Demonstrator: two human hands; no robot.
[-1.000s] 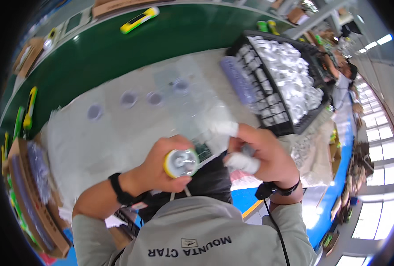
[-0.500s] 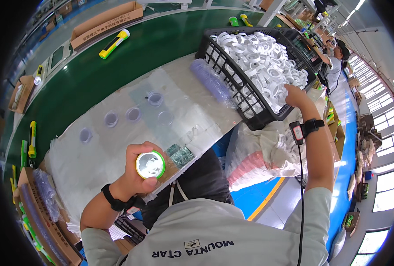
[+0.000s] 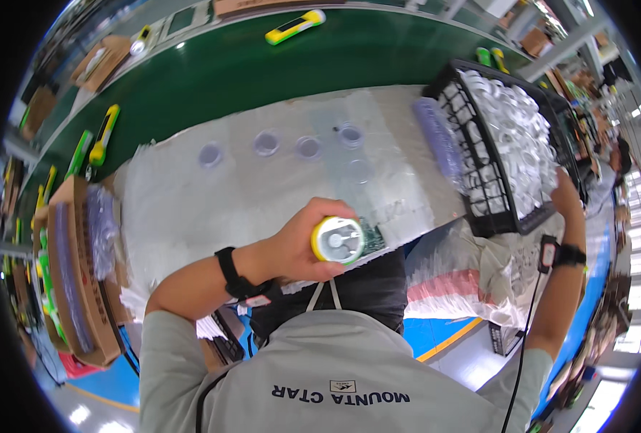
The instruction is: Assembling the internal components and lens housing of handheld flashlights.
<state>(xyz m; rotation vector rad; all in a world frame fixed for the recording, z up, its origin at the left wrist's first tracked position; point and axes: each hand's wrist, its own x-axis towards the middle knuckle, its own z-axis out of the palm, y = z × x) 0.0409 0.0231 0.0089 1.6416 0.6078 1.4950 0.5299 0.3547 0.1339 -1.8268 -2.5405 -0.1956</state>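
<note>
My left hand is wrapped round a flashlight, its clear round lens and yellow rim facing up; the body is hidden beneath. It is above the near edge of a grey-covered work board. Several clear plastic rings or caps stand on the board's far half. At the right, my right hand reaches to the near right side of a black plastic crate heaped with white plastic rings. Its fingers are blurred and partly hidden at the rings.
A wrapped stack of clear parts lies beside the crate. Yellow-green flashlights rest on the green belt. A cardboard box stands left, and a white sack sits below the crate. A co-worker is far right.
The whole view has swung, shifting the board and crate rightward in the picture. My left hand still holds the flashlight, whose lens looks less bright. My right hand stays at the crate.
</note>
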